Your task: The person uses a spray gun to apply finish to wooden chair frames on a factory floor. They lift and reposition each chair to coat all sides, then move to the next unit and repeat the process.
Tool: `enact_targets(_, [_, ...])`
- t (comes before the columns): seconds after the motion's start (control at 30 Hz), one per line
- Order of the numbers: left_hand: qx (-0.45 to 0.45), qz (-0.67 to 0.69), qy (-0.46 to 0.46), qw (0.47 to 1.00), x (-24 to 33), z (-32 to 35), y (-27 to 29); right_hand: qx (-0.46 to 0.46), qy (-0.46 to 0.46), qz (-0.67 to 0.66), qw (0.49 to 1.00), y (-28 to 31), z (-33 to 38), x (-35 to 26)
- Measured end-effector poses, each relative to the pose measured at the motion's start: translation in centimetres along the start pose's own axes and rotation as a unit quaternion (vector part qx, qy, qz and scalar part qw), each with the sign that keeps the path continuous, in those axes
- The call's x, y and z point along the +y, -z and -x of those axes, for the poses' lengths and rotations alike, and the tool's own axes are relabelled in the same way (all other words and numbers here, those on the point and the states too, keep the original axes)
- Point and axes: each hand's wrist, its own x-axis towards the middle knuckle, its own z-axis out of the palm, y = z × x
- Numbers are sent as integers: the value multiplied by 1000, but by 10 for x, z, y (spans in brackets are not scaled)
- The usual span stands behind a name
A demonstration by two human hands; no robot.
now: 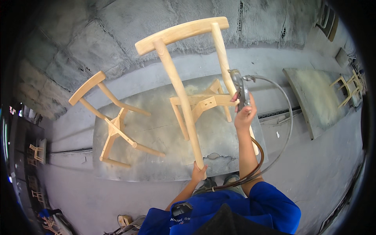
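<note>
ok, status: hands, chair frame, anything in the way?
Left hand gripping chair frame by a leg end. Right hand holding spray gun. Hose looping across right arm. Second frame apart, to the left.

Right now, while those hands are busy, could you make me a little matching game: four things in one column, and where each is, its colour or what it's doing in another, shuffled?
Column one
1. Left hand
2. Right hand
3. Unheld chair frame
4. Shirt

Column two
A. Blue
B. Holding a metal tool that looks like a spray gun
C. To the left of the larger-looking wooden chair frame
D. Gripping the near end of a wooden post

Right pairs: 1-D, 2-B, 3-C, 4-A.
</note>
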Motion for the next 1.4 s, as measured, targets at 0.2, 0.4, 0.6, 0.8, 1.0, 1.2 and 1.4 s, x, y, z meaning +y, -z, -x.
enact_targets(0.2, [3, 45, -65, 997, -2, 3, 1, -121, 86, 80, 986, -32, 14, -51])
enact_targets(0.4, [-36, 47, 10, 998, -7, 1, 1, -280, -35, 59, 957, -123, 24, -91])
enact_targets(0.6, [-30, 32, -19, 999, -12, 4, -3, -210, -117, -41, 970, -117, -41, -99])
enact_targets(0.8, [-99, 21, 1, 995, -28, 13, 4, -36, -103, 38, 993, -9, -98, -112])
enact_targets(1.0, [-193, -60, 46, 978, -53, 23, 7, 78, -154, 13, 985, 99, -95, -104])
enact_targets(1.2, [-170, -141, 62, 973, -59, 24, -10, 125, -209, 100, 965, 193, 2, -74])
enact_targets(1.4, [-163, -367, 48, 915, -81, -76, -59, 189, -399, 48, 896, 232, 128, -86])
